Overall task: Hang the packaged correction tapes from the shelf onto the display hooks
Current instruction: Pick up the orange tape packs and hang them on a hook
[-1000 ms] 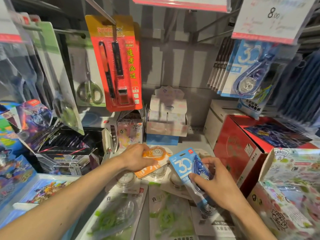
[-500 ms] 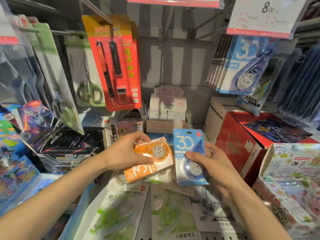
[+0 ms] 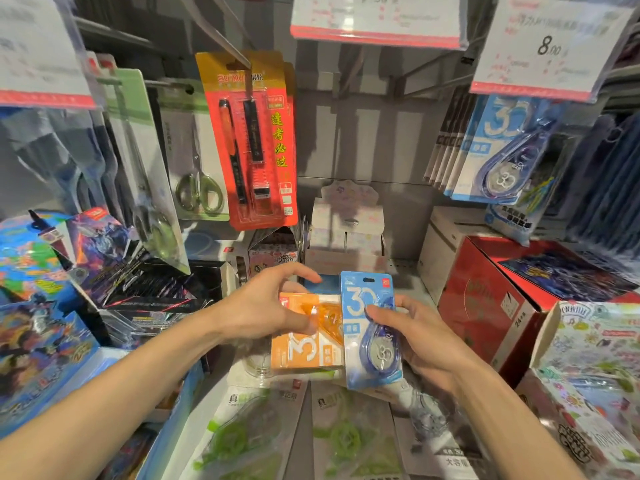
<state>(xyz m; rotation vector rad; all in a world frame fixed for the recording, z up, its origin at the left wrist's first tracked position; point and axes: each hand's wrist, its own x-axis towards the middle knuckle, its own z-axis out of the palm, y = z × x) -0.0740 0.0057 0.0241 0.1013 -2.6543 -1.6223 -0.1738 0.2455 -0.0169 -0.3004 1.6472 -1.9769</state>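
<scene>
Both packs have risen off the shelf and drawn together. Left hand (image 3: 266, 306) pinches the orange carded correction tape (image 3: 304, 336); right hand (image 3: 420, 336) grips the blue carded correction tape (image 3: 369, 327), printed "30", upright, hang-slot on top. Matching blue packs on the hook (image 3: 498, 150) hang up-right, nearer the right hand, under an "8.00" tag (image 3: 550, 43).

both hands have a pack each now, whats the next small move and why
Probably lift the blue correction tape pack in the right hand up and right toward the matching blue packs hanging under the 8.00 price sign. Its hang hole is at the top and uncovered, and that row looks like the same product. The left hand can keep the orange pack meanwhile.
</scene>
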